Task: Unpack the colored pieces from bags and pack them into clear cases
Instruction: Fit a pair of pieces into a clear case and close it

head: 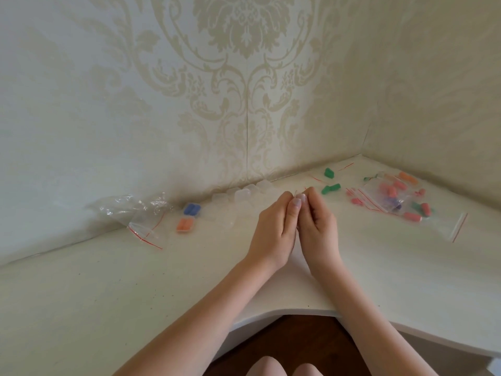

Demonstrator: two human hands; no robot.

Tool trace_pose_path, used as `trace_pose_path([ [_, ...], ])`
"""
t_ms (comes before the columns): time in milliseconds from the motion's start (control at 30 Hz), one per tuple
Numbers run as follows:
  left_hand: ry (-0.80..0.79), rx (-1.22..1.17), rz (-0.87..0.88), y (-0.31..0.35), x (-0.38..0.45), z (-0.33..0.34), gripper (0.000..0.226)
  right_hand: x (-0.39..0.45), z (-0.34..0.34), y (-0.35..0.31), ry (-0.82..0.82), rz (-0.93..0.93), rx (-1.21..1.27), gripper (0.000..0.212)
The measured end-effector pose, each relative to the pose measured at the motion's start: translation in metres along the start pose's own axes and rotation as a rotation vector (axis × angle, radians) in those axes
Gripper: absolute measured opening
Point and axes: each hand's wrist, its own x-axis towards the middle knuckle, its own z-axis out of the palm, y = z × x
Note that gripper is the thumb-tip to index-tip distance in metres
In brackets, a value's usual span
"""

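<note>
My left hand [272,232] and my right hand [318,226] meet above the middle of the white desk [108,289]. Their fingertips pinch the top edge of a small clear bag [297,193], which is almost wholly hidden between them. Two clear cases lie to the left, one holding blue pieces [192,208] and one holding orange pieces [185,225]. Several empty clear cases [244,196] stand by the wall behind my hands. Loose green pieces [331,188] lie just right of my hands. Farther right, small bags with pink pieces [390,195] lie in a heap.
Empty clear bags with red zip lines [141,215] lie crumpled at the left by the wall. A larger clear zip bag [458,226] lies at the far right. Wallpapered walls close the desk at the back and right. The desk's front edge curves inward above my knees.
</note>
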Motion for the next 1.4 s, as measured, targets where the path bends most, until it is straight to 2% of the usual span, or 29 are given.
trace_pose_path([
  [100,0.009,0.065,-0.031,-0.001,0.000,0.004,0.034,0.002,0.000,0.000,0.002,0.074,0.039,0.033],
  [233,-0.007,0.235,-0.049,-0.002,0.000,0.000,0.034,0.001,0.001,0.000,0.000,-0.005,-0.224,0.034],
  [400,0.073,0.579,0.148,-0.011,0.005,-0.010,0.025,-0.004,-0.006,-0.002,-0.009,-0.082,-0.509,0.027],
  [467,0.123,0.658,0.216,-0.014,0.006,-0.013,0.029,-0.005,-0.009,-0.005,0.001,-0.106,-0.516,0.026],
  [567,0.234,0.770,0.252,-0.016,0.010,-0.020,0.049,-0.005,-0.013,-0.006,-0.066,-0.117,-0.505,0.023],
  [700,0.265,0.779,0.303,-0.014,0.010,-0.023,0.051,-0.006,-0.009,-0.001,-0.070,-0.359,-0.825,0.027],
  [800,0.271,0.780,0.458,-0.010,0.007,-0.018,0.045,-0.002,-0.009,0.005,-0.015,-0.267,-0.880,0.021],
  [900,0.166,0.755,0.593,-0.007,0.003,-0.007,0.034,-0.001,-0.012,0.008,-0.075,-0.063,-0.655,0.032],
  [933,0.122,0.701,0.558,-0.005,0.002,-0.005,0.031,0.000,-0.013,0.006,-0.063,-0.045,-0.507,0.033],
  [967,0.094,0.593,0.446,-0.002,0.001,-0.006,0.031,0.000,-0.014,0.002,-0.026,-0.015,-0.378,0.035],
  [1067,0.180,0.229,-0.015,0.003,0.004,-0.015,0.026,0.005,-0.017,-0.002,0.027,0.121,-0.080,0.030],
  [1200,0.184,-0.285,-0.444,-0.001,0.016,-0.020,0.021,0.006,-0.020,-0.007,-0.053,0.204,0.141,0.054],
  [1300,0.210,-0.516,-0.573,-0.004,0.021,-0.022,0.014,0.008,-0.022,-0.007,-0.069,0.264,0.207,0.055],
  [1400,0.258,-0.604,-0.590,-0.003,0.022,-0.026,0.010,0.007,-0.021,-0.007,-0.053,0.276,0.193,0.047],
])
